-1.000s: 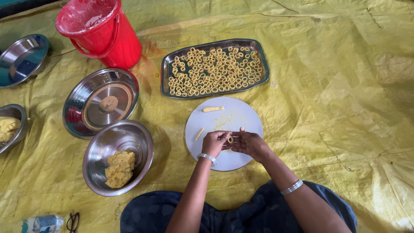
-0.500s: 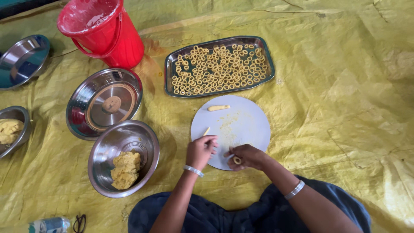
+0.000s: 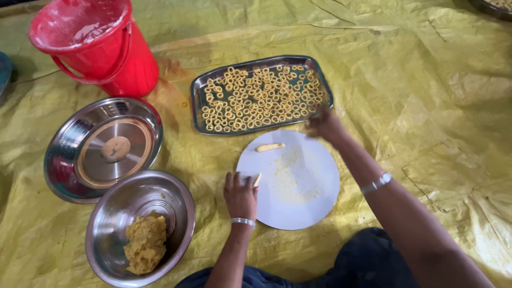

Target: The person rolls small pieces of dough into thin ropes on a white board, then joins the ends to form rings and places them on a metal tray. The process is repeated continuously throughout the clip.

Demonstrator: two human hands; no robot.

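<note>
Fingers of the left hand (image 3: 241, 196) are lying flat, loosely together, touching a dough strip (image 3: 257, 180) on the white board (image 3: 306, 200); the blurred right hand (image 3: 323, 122), grip unclear, is hovering at the ring-filled tray (image 3: 198, 109).

White round plate (image 3: 304, 202), flat on the yellow sheet, dusted with yellow crumbs. Short dough stick (image 3: 270, 147) lying near its far edge; smaller piece (image 3: 257, 180) at its left rim. Steel tray (image 3: 198, 101) just beyond, slightly tilted, filled with small dough rings (image 3: 261, 98).
</note>
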